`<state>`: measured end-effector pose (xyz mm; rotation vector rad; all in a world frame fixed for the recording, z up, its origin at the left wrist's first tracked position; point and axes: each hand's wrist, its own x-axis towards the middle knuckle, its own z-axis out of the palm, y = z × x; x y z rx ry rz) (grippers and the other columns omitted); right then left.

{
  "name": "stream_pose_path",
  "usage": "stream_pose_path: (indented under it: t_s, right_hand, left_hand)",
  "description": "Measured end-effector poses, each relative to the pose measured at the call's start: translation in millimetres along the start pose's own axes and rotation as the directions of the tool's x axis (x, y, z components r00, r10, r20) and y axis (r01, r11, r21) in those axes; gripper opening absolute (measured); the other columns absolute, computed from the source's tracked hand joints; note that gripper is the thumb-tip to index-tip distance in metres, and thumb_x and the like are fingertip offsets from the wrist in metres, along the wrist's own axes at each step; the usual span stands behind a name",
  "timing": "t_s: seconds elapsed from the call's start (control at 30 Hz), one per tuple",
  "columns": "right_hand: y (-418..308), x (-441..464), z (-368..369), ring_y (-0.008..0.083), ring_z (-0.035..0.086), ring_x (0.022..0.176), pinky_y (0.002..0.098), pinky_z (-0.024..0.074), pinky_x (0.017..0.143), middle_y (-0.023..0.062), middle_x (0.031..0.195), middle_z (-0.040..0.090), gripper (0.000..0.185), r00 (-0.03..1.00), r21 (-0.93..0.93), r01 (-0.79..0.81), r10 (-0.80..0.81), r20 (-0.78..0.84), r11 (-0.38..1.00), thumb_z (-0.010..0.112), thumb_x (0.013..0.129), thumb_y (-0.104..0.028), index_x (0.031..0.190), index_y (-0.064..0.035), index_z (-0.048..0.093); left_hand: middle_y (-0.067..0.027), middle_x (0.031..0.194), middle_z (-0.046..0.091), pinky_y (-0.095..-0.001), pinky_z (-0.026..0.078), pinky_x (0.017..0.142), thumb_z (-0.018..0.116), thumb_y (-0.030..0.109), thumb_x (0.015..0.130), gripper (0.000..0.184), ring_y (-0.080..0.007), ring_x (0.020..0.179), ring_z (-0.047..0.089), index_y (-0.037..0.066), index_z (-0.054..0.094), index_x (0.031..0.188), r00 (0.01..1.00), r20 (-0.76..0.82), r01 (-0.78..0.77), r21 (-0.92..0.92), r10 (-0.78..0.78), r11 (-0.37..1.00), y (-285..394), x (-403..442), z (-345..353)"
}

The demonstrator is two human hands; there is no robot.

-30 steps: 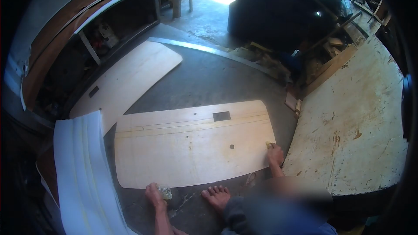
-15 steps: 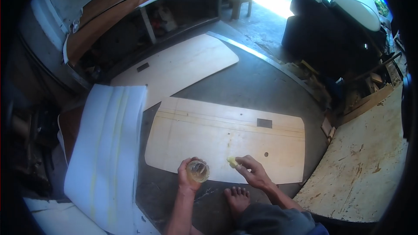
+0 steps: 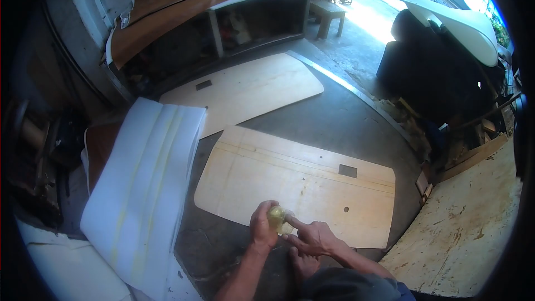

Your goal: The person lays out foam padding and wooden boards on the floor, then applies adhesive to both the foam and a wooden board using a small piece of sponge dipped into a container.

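My left hand point(image 3: 263, 226) is wrapped around a small clear cup point(image 3: 274, 216) of yellowish liquid, now tipped on its side toward the right. At the cup's mouth, my right hand point(image 3: 315, 238) pinches a small pale-yellow piece of foam point(image 3: 288, 227), partly hidden by the fingers. Both hands are above the front edge of a light plywood panel point(image 3: 251, 181), which lies flat on the floor. The panel has a rectangular cutout, a round hole and pencil-like lines across it.
A second plywood panel point(image 3: 262, 86) lies behind, also with a rectangular cutout. White foam sheets point(image 3: 147, 173) with yellowish streaks are stacked at left. A stained board point(image 3: 462, 228) slopes at right. My bare foot point(image 3: 305, 265) is close below the hands. A stool point(image 3: 327, 12) stands farther back.
My right hand has brought the foam piece from over the panel leftward to the cup. My left hand has moved right and tilted the cup. The view has shifted slightly.
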<state>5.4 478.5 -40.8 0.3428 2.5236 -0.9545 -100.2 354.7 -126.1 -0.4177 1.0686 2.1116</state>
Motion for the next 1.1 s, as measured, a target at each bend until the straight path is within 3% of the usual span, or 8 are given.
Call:
stream_pose_path:
  t_s: [0.17, 0.27, 0.4, 0.5, 0.8, 0.9, 1.03, 1.1]
  right_hand:
    - [41.6, 12.0, 40.3, 0.0221, 0.055, 0.052, 0.0397, 0.0446, 0.054, 0.0096, 0.063, 0.057, 0.067, 0.970, 0.489, 0.216, -0.245, -0.004, 0.845, 0.066, 0.090, -0.035, 0.145, -0.0092, 0.039]
    - [22.4, -2.4, 22.2, 0.0080, 0.036, 0.046, 0.0283, 0.0322, 0.045, -0.0015, 0.057, 0.041, 0.067, 0.891, 0.849, -0.296, -0.195, 0.411, 0.439, 0.067, 0.089, -0.015, 0.148, -0.0121, 0.035]
    - [34.6, -7.9, 48.4, 0.0040, 0.031, 0.037, 0.0254, 0.0346, 0.041, -0.0055, 0.052, 0.034, 0.069, 0.812, 0.817, -0.483, -0.509, 0.285, -0.314, 0.057, 0.090, 0.000, 0.149, -0.0263, 0.033]
    - [42.5, -10.2, 68.6, 0.0043, 0.032, 0.036, 0.0254, 0.0380, 0.042, -0.0053, 0.052, 0.036, 0.069, 0.784, 0.653, -0.499, -0.618, 0.061, -0.570, 0.056, 0.090, -0.002, 0.149, -0.0285, 0.031]
    - [66.3, -18.0, 52.0, 0.0056, 0.039, 0.038, 0.0294, 0.0460, 0.053, -0.0044, 0.054, 0.042, 0.063, 0.781, 0.716, -0.241, -0.569, -0.258, -0.655, 0.060, 0.093, -0.015, 0.150, -0.0242, 0.035]
    - [114.0, -31.5, 30.2, 0.0082, 0.044, 0.049, 0.0309, 0.0468, 0.058, -0.0029, 0.063, 0.045, 0.061, 0.932, 0.796, 0.130, -0.200, -0.301, -0.592, 0.066, 0.092, -0.023, 0.146, -0.0152, 0.040]
    - [248.5, -33.9, 1.5, 0.0111, 0.052, 0.068, 0.0375, 0.0501, 0.068, -0.0008, 0.085, 0.055, 0.065, 0.759, 0.966, 0.161, 0.600, -0.251, 0.200, 0.070, 0.090, -0.032, 0.143, -0.0057, 0.042]
    - [286.2, -33.6, -0.3, 0.0150, 0.058, 0.078, 0.0412, 0.0515, 0.071, 0.0031, 0.098, 0.061, 0.069, 0.626, 0.947, 0.014, 0.736, -0.260, 0.322, 0.071, 0.090, -0.033, 0.145, -0.0053, 0.039]
  left_hand:
    - [-0.0053, 0.085, 0.056, -0.0301, 0.049, 0.069, 0.046, 0.021, 0.098, 0.021, -0.0144, 0.076, 0.058, 0.004, 0.058, 0.092, 0.976, 0.122, -0.205, 0.223, 0.181, 0.953, -1.9, -16.5, 15.0]
    - [-0.0091, 0.088, 0.056, -0.0351, 0.055, 0.078, 0.034, 0.023, 0.100, 0.031, -0.0184, 0.077, 0.059, 0.001, 0.056, 0.092, 0.961, 0.227, -0.214, 0.269, 0.154, 0.939, -4.2, -15.4, 5.5]
    - [-0.0113, 0.088, 0.056, -0.0393, 0.057, 0.081, 0.032, 0.023, 0.100, 0.033, -0.0224, 0.079, 0.061, 0.000, 0.054, 0.092, 0.930, 0.308, -0.246, 0.123, 0.199, 0.961, -1.6, -23.0, 22.0]
    - [-0.0126, 0.088, 0.056, -0.0392, 0.055, 0.079, 0.031, 0.024, 0.101, 0.034, -0.0248, 0.080, 0.063, 0.000, 0.054, 0.092, 0.885, 0.350, -0.369, 0.124, 0.307, 0.921, -6.8, -20.2, 25.3]
    - [-0.0061, 0.085, 0.056, -0.0340, 0.052, 0.070, 0.039, 0.028, 0.099, 0.030, -0.0188, 0.077, 0.059, 0.006, 0.058, 0.093, 0.878, -0.047, -0.446, 0.278, 0.476, 0.851, -2.1, 19.2, -8.4]
    - [-0.0061, 0.088, 0.055, -0.0339, 0.050, 0.072, 0.044, 0.028, 0.094, 0.027, -0.0200, 0.082, 0.057, 0.005, 0.059, 0.094, 0.891, -0.300, -0.287, 0.212, 0.341, 0.934, 14.5, 39.9, -63.1]
    - [-0.0066, 0.090, 0.055, -0.0366, 0.052, 0.070, 0.048, 0.031, 0.092, 0.027, -0.0221, 0.085, 0.059, 0.007, 0.059, 0.098, 0.890, -0.358, -0.193, 0.263, 0.281, 0.945, 25.0, 45.9, -113.2]
    - [-0.0081, 0.098, 0.056, -0.0393, 0.054, 0.073, 0.050, 0.035, 0.091, 0.030, -0.0244, 0.088, 0.061, 0.008, 0.058, 0.101, 0.916, -0.354, -0.099, 0.259, 0.190, 0.961, 17.4, 60.1, -161.7]
